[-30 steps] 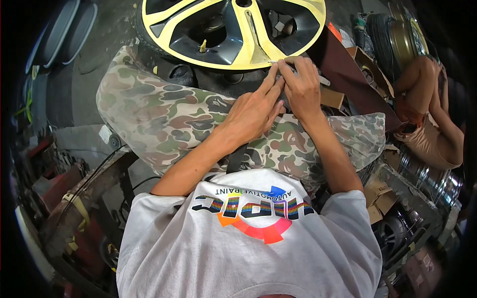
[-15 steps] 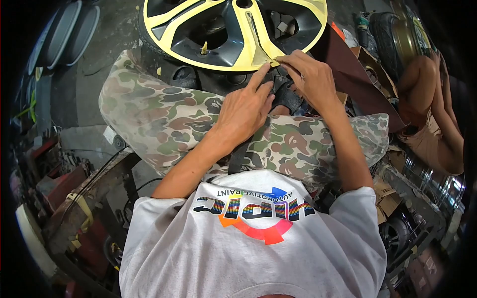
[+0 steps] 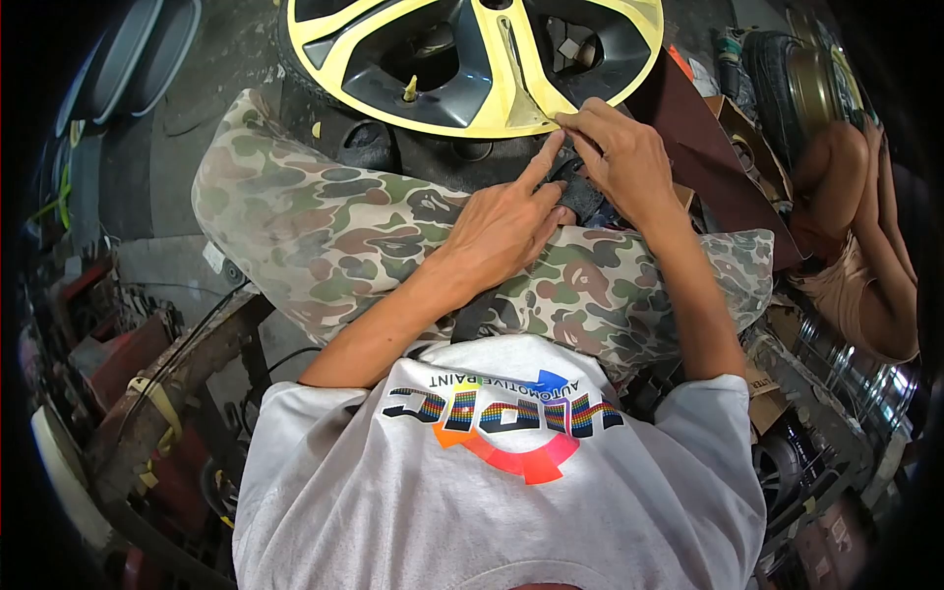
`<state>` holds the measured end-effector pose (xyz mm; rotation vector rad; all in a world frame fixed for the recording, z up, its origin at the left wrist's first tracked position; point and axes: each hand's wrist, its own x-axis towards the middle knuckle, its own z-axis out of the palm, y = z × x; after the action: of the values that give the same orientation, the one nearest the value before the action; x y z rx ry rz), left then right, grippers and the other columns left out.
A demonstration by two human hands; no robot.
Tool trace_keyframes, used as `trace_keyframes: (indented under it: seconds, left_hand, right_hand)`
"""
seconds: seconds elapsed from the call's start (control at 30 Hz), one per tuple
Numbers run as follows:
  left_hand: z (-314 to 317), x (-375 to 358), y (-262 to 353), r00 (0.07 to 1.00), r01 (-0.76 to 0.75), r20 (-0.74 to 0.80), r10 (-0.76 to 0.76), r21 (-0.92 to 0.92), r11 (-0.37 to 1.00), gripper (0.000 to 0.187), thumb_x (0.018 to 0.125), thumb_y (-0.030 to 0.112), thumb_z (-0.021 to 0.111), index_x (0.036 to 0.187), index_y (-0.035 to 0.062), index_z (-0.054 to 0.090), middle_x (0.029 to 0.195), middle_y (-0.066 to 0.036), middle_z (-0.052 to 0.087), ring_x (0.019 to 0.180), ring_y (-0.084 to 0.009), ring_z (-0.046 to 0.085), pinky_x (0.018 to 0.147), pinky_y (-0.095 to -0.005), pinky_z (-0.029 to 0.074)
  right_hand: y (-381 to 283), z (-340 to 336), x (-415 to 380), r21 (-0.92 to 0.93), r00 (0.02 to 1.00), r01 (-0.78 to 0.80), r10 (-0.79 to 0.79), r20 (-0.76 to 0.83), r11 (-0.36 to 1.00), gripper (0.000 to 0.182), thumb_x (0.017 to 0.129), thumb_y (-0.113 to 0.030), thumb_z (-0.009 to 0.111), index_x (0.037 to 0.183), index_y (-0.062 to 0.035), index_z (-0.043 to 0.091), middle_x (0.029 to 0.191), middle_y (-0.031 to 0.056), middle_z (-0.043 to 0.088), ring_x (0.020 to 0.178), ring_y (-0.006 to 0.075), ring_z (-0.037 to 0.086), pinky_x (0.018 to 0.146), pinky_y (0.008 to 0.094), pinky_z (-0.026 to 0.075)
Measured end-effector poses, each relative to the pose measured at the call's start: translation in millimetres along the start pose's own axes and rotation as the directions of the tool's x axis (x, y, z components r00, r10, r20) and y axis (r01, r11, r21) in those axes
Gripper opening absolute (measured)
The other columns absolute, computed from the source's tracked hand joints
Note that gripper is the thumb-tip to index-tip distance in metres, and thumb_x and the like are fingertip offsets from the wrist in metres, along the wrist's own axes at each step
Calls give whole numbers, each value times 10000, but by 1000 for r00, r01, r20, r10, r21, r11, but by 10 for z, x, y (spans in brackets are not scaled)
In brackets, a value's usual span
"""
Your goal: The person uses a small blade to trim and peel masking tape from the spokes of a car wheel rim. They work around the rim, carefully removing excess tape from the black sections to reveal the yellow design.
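Observation:
A yellow and black wheel rim (image 3: pixel 526 59) lies at the top of the view, its near edge toward me. My left hand (image 3: pixel 503 221) has its index finger stretched out to that edge, the other fingers curled below it. Just right of that fingertip, my right hand (image 3: pixel 621 157) is closed, with thumb and forefinger pinched at the rim's edge. Whatever lies between those fingertips is too small to make out. A small yellow piece (image 3: pixel 410 89) stands up in a black recess of the rim.
A dark red sheet (image 3: pixel 693 157) and a cardboard box (image 3: pixel 749 138) lie right of the rim. Another person (image 3: pixel 860 236) crouches at the far right, near more wheels (image 3: pixel 811 84). A metal frame (image 3: pixel 187 374) stands at the lower left. Grey curved parts (image 3: pixel 162 59) are at the upper left.
The rim has shifted slightly right and up in view. Both my hands have moved slightly right with its edge, my left fingertip still beside my right fingers.

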<state>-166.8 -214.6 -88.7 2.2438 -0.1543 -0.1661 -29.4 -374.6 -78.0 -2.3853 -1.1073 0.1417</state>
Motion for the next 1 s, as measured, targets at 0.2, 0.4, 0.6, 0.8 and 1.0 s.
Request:
trace_keyframes:
  seconds: [0.2,0.4,0.6,0.8,1.0]
  left_hand:
    - [1,-23,22,1000,-7,-1,7,-8,1000,265,993,157,702,1187,-23,726,1672,-265,367,860,-433,735,791,-516,590]
    - [0,-41,27,1000,-8,-15,9,15,1000,249,992,159,706,1165,-19,724,1673,-282,353,870,-446,729,795,-516,589]
    - [6,-47,-9,1000,-9,-29,9,-3,1000,242,996,161,701,1160,-16,723,1686,-266,342,889,-448,728,807,-527,584]
    - [40,-19,-36,1000,-26,-18,26,-26,999,254,998,166,698,1171,-18,721,1694,-258,336,897,-449,729,822,-527,583]
    - [18,-16,-21,1000,-6,14,7,-34,999,257,992,172,704,1169,-13,725,1698,-253,329,893,-451,727,815,-527,583]
  right_hand:
    - [-16,30,33,115,997,-80,78,17,990,183,959,-102,689,1092,-15,779,996,132,719,881,397,711,780,471,558]
    - [6,93,10,358,977,-208,213,26,910,180,955,-104,707,1080,3,779,994,155,756,893,379,730,813,421,562]
    - [-14,-4,7,258,982,-179,188,-9,949,172,953,-113,718,1085,-21,780,957,130,736,872,364,717,783,427,553]
    - [-3,-46,19,100,997,-72,73,-2,992,166,944,-124,726,1072,-35,782,948,112,695,867,368,701,762,459,544]
    - [-98,-43,11,57,996,-85,84,17,995,162,938,-120,723,1060,-31,780,965,116,694,868,379,701,760,471,549]
